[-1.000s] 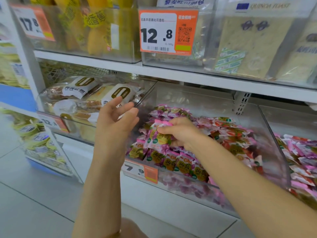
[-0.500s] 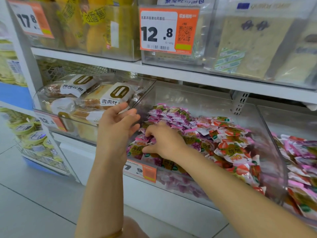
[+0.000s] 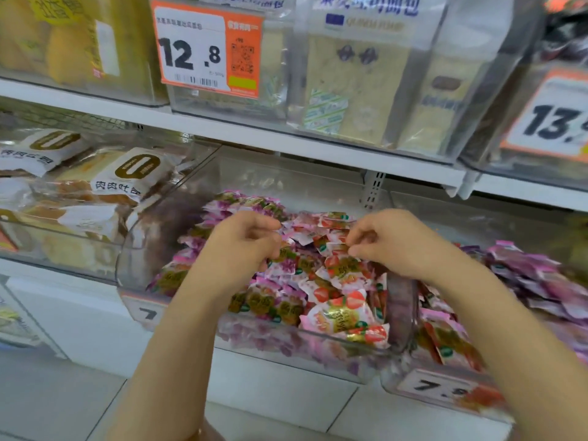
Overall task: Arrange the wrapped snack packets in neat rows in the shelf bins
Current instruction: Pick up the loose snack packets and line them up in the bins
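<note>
The clear middle bin [image 3: 143, 249] holds heaped snack packets [image 3: 337, 281], purple by its left wall, red by its right. The left hand [image 3: 245, 246] and right hand [image 3: 391, 243] curl into them; whether either pinches one is unclear. Room shows along the back wall.

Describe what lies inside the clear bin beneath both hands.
Heaped snack packets, purple left, red right, fill the clear bin. The left hand and right hand cover middle ones; inner layers are hidden.

Left hand [image 3: 243, 249] and right hand [image 3: 393, 243] curl fingers [image 3: 259, 223] among snack packets [image 3: 339, 315] in a clear bin [image 3: 135, 265]
</note>
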Demonstrator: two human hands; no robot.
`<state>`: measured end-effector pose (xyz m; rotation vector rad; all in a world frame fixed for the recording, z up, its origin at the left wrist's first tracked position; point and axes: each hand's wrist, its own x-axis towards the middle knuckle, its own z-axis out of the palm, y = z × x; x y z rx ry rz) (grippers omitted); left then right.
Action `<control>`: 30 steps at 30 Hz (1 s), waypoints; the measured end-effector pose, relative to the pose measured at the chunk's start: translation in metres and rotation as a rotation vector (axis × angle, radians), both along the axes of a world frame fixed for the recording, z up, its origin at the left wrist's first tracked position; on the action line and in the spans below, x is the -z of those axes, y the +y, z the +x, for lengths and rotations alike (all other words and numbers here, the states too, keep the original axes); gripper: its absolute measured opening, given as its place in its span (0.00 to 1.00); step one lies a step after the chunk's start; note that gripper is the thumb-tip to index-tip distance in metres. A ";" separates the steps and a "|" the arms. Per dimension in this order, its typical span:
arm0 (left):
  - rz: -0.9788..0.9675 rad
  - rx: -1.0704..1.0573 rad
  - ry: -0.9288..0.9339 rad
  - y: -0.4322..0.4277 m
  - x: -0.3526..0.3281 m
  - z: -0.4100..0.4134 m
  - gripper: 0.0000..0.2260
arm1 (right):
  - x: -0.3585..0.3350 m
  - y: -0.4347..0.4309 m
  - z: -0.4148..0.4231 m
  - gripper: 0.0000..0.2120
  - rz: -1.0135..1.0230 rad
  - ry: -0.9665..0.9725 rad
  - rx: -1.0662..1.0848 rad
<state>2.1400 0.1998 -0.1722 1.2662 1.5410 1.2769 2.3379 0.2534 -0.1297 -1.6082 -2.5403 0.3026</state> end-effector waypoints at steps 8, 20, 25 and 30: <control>-0.115 0.200 0.455 0.013 0.018 0.042 0.11 | 0.024 -0.006 -0.003 0.26 0.146 -0.319 -0.001; -0.059 0.111 0.517 0.035 0.029 0.070 0.14 | 0.025 -0.006 0.028 0.24 0.169 0.450 0.075; -0.078 0.067 0.508 0.040 0.031 0.078 0.15 | 0.024 -0.005 0.035 0.19 0.031 0.680 0.105; -0.087 0.004 0.361 0.038 0.021 0.072 0.18 | 0.019 0.000 0.046 0.14 -0.153 0.849 0.096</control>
